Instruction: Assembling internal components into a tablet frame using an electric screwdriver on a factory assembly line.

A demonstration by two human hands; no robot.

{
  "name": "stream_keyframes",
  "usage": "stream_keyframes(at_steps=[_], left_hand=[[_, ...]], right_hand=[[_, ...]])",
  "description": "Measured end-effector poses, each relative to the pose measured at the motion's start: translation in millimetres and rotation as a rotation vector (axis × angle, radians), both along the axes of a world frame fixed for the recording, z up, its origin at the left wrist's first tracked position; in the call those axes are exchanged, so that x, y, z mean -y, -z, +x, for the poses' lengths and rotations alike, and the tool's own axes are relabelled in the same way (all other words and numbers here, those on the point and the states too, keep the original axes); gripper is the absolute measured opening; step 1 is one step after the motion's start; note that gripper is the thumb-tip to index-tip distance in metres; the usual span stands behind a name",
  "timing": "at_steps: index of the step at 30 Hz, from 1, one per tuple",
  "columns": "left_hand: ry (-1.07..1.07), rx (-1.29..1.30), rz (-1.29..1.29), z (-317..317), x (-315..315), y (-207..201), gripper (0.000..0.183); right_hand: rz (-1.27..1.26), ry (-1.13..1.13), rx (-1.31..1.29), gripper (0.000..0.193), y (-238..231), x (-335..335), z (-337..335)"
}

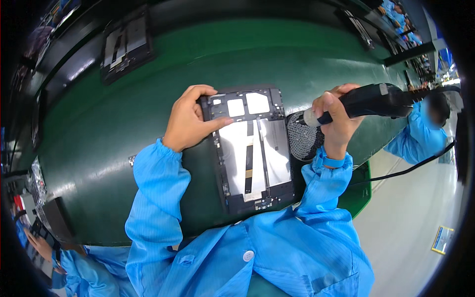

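An opened tablet (278, 163) lies on the green bench in front of me, its silver inner plate, black frame and dark ribbon cables showing. My left hand (194, 119) clasps its upper left edge, thumb across the black frame and fingers round the far corner. Off the tablet's right side, my right hand (337, 116) is wrapped round a black corded electric screwdriver (376, 100). The screwdriver lies nearly level, its pale nose pointing left over a dark rounded tray (303, 138) covered in small silver dots. Its bit cannot be made out.
Another opened tablet (126, 47) rests at the far left. A black cable (405, 172) curves past a green bin (363, 185) on the right. A co-worker in blue (420, 133) is at the right, and another co-worker's hand (39, 245) shows at the lower left.
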State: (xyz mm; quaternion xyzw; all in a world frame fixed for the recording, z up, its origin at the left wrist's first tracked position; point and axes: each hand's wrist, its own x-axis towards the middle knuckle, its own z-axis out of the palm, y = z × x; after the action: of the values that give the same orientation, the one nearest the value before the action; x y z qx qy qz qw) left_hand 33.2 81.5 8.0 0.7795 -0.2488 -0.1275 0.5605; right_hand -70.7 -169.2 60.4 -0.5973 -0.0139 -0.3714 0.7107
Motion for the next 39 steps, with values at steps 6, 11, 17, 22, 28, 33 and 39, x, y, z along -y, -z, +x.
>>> stream_keyframes(at_steps=[6,11,17,22,28,33,39], left_hand=[[0.008,-0.086,-0.045,8.1,-4.2,15.8,0.041],[-0.035,-0.110,-0.094,8.0,-0.2,19.3,0.040],[-0.020,-0.161,-0.096,8.6,-0.4,14.5,0.041],[0.084,-0.284,-0.169,13.8,-11.1,13.9,0.051],[0.238,-0.361,-0.044,17.5,-16.0,-0.6,0.067],[0.228,-0.312,-0.019,9.0,-21.2,-7.8,0.069],[0.227,-0.126,0.070,5.5,-23.5,-3.1,0.075]], right_hand=[[0.007,0.035,-0.021,0.031,14.9,3.1,7.5],[0.025,0.045,-0.083,0.029,18.7,3.6,9.0],[-0.088,0.026,-0.128,0.032,18.2,2.8,9.4],[-0.045,-0.015,-0.054,0.029,22.5,-0.5,13.6],[-0.017,0.058,-0.127,0.030,21.7,2.3,7.0],[-0.046,0.031,-0.103,0.032,19.0,-1.2,7.1],[0.004,-0.138,0.084,0.037,-12.8,-33.5,1.3]])
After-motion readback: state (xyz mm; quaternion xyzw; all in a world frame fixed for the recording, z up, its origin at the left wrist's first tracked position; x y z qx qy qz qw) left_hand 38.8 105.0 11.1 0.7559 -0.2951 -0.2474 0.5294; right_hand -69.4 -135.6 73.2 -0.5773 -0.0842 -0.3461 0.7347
